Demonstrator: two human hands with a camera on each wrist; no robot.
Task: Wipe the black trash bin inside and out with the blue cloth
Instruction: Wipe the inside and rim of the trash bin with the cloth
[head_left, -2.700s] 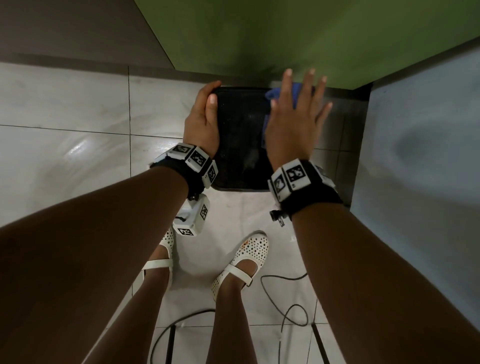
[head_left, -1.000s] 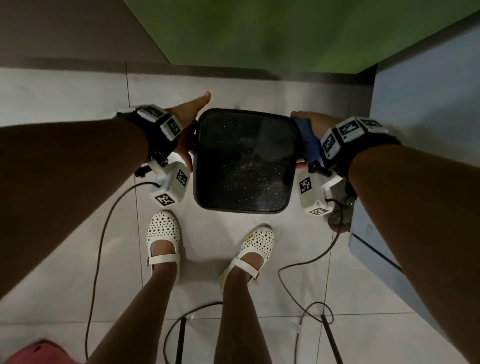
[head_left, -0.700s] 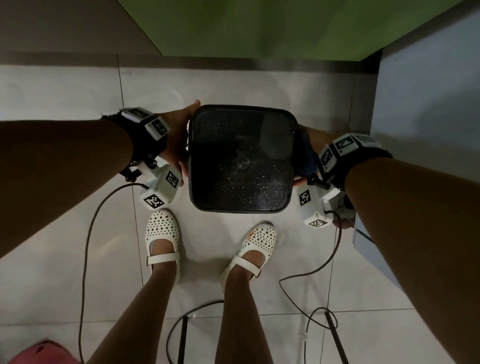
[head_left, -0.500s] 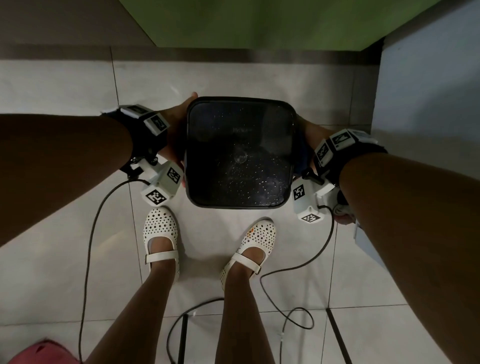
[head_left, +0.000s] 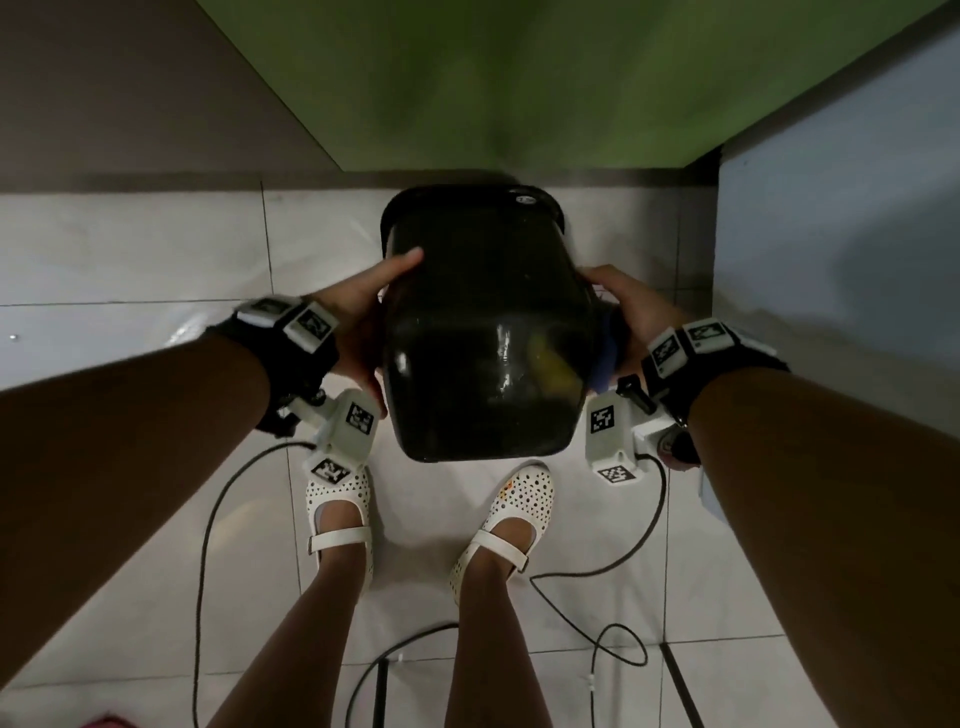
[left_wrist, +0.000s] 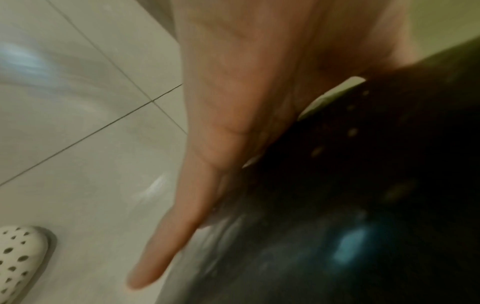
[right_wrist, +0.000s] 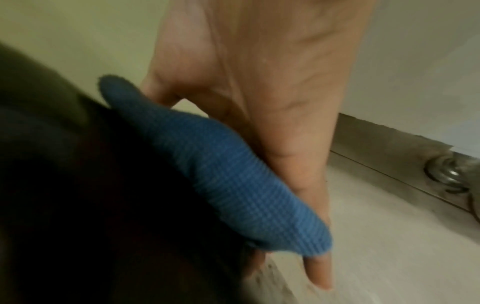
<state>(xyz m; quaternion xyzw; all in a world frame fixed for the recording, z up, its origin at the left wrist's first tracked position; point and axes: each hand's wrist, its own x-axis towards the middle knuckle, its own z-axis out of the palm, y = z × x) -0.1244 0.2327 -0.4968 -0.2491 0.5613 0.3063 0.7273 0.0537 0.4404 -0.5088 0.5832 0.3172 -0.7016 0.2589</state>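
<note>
The black trash bin (head_left: 483, 332) is held off the floor and tipped, its glossy base toward me and its rim toward the green wall. My left hand (head_left: 363, 312) lies flat against the bin's left side, thumb across the upper face. In the left wrist view its straight fingers (left_wrist: 161, 257) run along the dark bin wall (left_wrist: 363, 205). My right hand (head_left: 634, 306) presses the blue cloth (head_left: 605, 358) against the bin's right side. Close up, the ribbed cloth (right_wrist: 221, 170) is sandwiched between straight fingers (right_wrist: 317, 267) and the bin (right_wrist: 78, 195).
A green wall (head_left: 493, 78) stands just behind the bin and a blue-grey panel (head_left: 841, 234) closes the right side. My feet in white shoes (head_left: 340, 514) stand on the pale tiled floor, with black cables (head_left: 597, 571) looping around them. A metal fitting (right_wrist: 449, 172) sits by the skirting.
The bin stood upright with its opening facing up; it is now tipped away from me with its base showing. Both hands stayed on its sides, the cloth still under the right.
</note>
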